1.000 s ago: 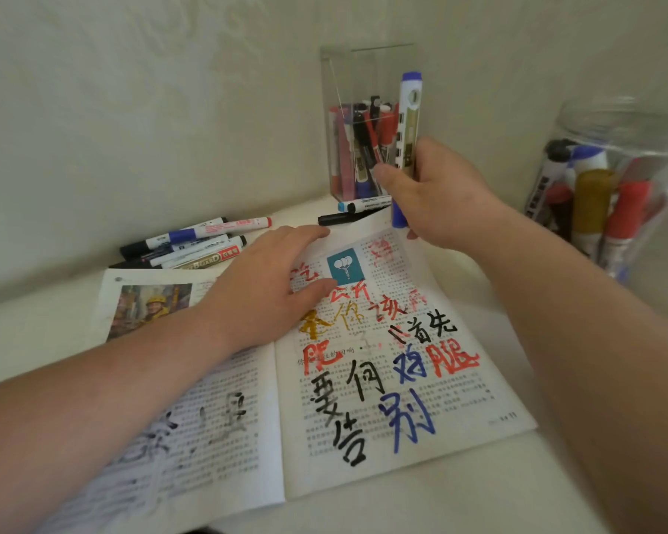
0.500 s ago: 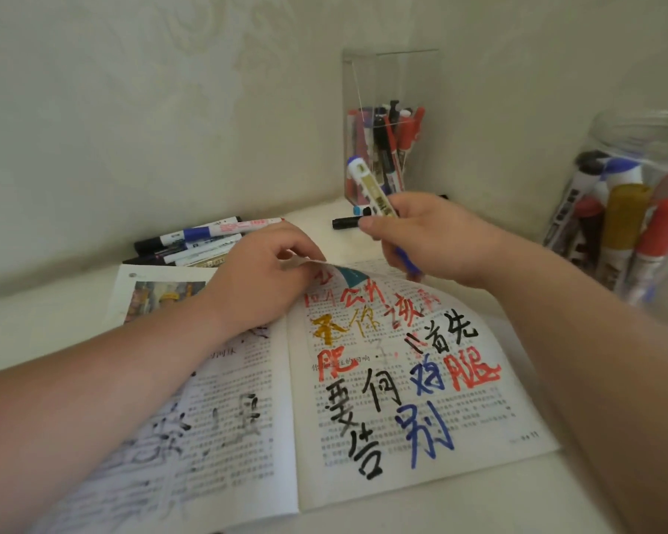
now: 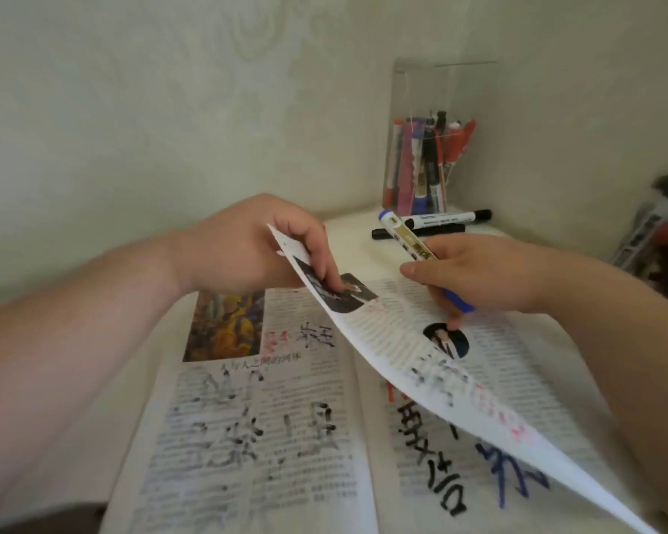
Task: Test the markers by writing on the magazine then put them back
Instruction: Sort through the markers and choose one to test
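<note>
The magazine (image 3: 255,437) lies open on the pale surface (image 3: 351,233), both pages covered in large handwritten characters in black, blue and red ink. One page (image 3: 402,352) is lifted off the right side and curves up across the middle. The left hand (image 3: 247,252) pinches this page near its top corner, thumb behind and fingers curled over the printed side. The right hand (image 3: 475,275) hovers above the right page, its fingers wrapped round a blue marker (image 3: 405,235) with a gold and white label. The marker is tilted, one blue end pointing up and away, the other sticking out below the fingers.

Just beyond the hands, two loose markers (image 3: 448,218) lie side by side on the surface. Behind them, in the corner of the wall, stands a clear box (image 3: 440,94) holding more markers upright. A blurred jar (image 3: 656,240) of markers sits at the right edge.
</note>
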`<action>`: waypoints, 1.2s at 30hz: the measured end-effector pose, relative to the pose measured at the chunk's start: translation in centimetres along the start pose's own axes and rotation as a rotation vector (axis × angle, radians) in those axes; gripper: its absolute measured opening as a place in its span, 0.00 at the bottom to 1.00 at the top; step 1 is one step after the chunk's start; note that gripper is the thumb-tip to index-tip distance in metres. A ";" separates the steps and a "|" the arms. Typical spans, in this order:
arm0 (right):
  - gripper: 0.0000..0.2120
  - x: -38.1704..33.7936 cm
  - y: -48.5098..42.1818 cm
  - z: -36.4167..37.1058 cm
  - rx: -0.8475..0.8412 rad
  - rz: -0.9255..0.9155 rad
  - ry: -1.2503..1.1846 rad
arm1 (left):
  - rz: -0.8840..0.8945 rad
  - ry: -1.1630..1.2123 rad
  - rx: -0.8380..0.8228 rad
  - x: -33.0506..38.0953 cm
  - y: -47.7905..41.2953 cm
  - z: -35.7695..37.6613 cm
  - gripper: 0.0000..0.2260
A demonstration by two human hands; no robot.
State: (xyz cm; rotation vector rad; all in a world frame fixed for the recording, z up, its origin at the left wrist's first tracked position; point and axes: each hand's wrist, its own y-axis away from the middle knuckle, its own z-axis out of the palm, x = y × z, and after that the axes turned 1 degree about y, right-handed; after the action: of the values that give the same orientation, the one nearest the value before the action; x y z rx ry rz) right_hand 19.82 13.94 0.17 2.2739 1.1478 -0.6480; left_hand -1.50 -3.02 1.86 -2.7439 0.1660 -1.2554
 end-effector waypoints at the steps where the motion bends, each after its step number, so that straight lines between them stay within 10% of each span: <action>1: 0.17 0.3 -0.1 -0.4 -0.004 0.024 0.028 | -0.020 0.007 0.009 -0.6 0.0 0.2 0.04; 17: 0.19 -2.4 0.0 0.0 -0.089 0.114 0.362 | -0.198 0.637 0.199 -4.6 3.2 -2.4 0.23; 25: 0.18 -3.0 0.2 1.7 -0.068 0.078 0.444 | -0.034 -0.879 -0.036 -1.4 4.1 -1.0 0.18; 32: 0.18 -3.1 0.3 1.7 -0.074 0.094 0.377 | 0.083 -0.658 -0.336 0.7 4.0 3.8 0.32; 36: 0.19 -3.3 0.3 1.3 -0.132 0.107 0.398 | -0.060 -0.690 -0.274 1.0 3.7 3.6 0.22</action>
State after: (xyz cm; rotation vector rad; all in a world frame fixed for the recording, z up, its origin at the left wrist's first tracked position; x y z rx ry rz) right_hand 18.07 11.05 1.31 2.3923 1.1921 -0.0729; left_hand 1.65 -6.57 -0.27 -3.2447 0.1960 -0.2456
